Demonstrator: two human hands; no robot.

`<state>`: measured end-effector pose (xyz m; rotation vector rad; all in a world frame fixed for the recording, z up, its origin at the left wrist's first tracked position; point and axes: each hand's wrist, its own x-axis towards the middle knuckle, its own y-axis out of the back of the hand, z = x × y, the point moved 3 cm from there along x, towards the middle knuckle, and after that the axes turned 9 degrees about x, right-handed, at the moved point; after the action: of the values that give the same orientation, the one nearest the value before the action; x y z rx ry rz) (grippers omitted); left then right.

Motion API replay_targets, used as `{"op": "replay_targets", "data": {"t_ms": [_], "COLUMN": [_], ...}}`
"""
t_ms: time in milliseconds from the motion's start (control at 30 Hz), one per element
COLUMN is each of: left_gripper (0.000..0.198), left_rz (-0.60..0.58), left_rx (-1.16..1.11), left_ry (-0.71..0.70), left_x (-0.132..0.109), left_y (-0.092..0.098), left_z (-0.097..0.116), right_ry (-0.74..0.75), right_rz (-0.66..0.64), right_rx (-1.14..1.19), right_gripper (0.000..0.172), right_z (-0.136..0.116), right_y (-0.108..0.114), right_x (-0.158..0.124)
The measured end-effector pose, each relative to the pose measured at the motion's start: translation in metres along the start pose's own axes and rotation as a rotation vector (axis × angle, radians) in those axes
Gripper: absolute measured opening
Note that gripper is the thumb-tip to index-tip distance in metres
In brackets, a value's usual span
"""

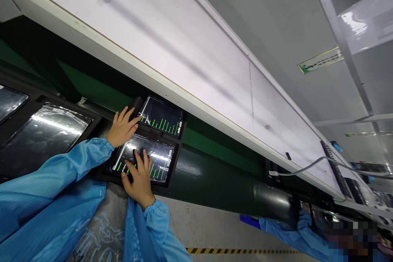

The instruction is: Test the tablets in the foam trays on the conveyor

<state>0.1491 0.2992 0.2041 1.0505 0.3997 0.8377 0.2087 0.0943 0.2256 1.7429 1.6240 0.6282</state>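
Note:
Two tablet screens with rows of green text lie in a black tray [177, 147] on the green belt. My left hand [123, 127] is spread at the left end of the far tablet screen [162, 114], its index finger reaching onto the corner of the glass. Over the near tablet screen [159, 149] rests my right hand [140, 178], fingers apart and the tips on or just above the glass. Clear film covers the near screen, and white labels sit along the right edges of both. Neither hand grips anything.
A long white shelf [196, 57] overhangs the green conveyor belt [215, 176]. More dark screens in trays, one film-covered screen [52, 127] among them, lie to the left. A grey cable [302, 168] loops over the shelf's edge. Another person's blue sleeve [282, 233] shows at lower right.

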Motion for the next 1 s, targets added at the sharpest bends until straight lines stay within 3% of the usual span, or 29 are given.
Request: {"op": "replay_targets", "data": {"t_ms": [133,267,400,533,633,767,1000], "left_gripper": [0.05,0.049,0.051,0.055,0.056,0.061,0.064], "left_rz": [-0.021,-0.026,-0.011,0.027,0.04,0.054,-0.061], "left_rx": [0.024,0.02,-0.026,-0.097,-0.152,-0.215,-0.326], "left_ry": [-0.045,-0.037,-0.011,0.052,0.072,0.07,0.086], "left_x": [0.002,0.003,0.002,-0.009,-0.028,-0.065,-0.134], "left_y": [-0.005,-0.006,-0.003,-0.001,-0.002,-0.006,-0.016], "left_z": [0.001,0.001,-0.001,-0.011,-0.023,-0.039,-0.051], "right_ry": [0.046,0.029,-0.03,-0.178,-0.29,-0.405,-0.419], "right_rz": [-0.088,-0.055,0.101,0.385,0.511,0.499,0.344], "right_rx": [-0.023,0.006,0.058,0.077,0.073,0.057,-0.003], "right_gripper": [0.049,0.05,0.036,0.026,0.033,0.047,0.054], "right_z": [-0.003,-0.004,0.002,0.028,0.055,0.084,0.104], "right_y": [-0.003,-0.002,0.004,0.023,0.042,0.068,0.106], "right_x": [0.003,0.002,-0.001,-0.009,-0.017,-0.016,0.045]}}
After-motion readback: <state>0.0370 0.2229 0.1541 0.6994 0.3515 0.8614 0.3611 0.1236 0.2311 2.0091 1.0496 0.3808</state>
